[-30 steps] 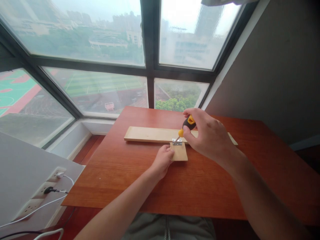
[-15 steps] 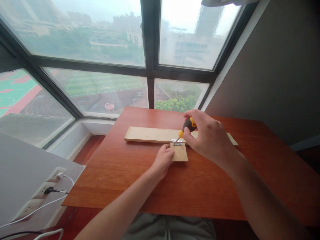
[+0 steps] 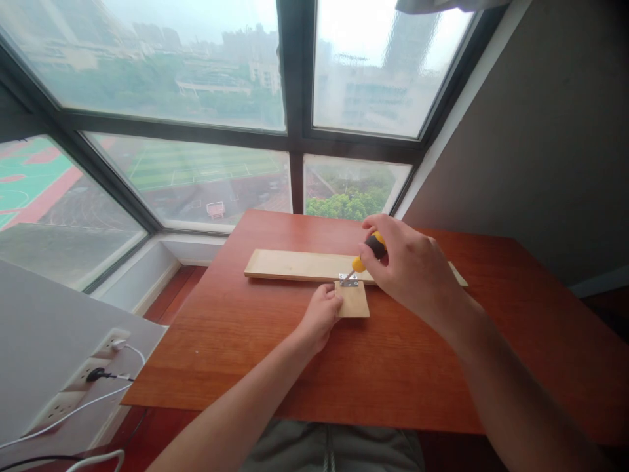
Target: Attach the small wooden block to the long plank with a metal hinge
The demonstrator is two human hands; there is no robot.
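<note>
A long light wooden board [image 3: 295,263] lies across the table, its right part hidden behind my right hand. A metal hinge [image 3: 348,280] joins its near edge to a small wooden piece [image 3: 354,303]. My left hand [image 3: 322,311] grips that small piece by its left side. In my right hand [image 3: 405,259] is a screwdriver [image 3: 360,263] with a black and yellow handle, slanting down to the left. Its tip meets the hinge at the left, on the half lying on the small piece. Whether a screw sits under the tip is too small to tell.
The reddish-brown wooden table [image 3: 236,354] stands against large windows [image 3: 196,170]. At the lower left, a low wall carries power sockets [image 3: 78,380] with plugs and cables. A grey wall [image 3: 531,151] rises on the right.
My right hand has shifted its fingers slightly and turned a little around the screwdriver handle. The left hand, hinge and boards stay where they were.
</note>
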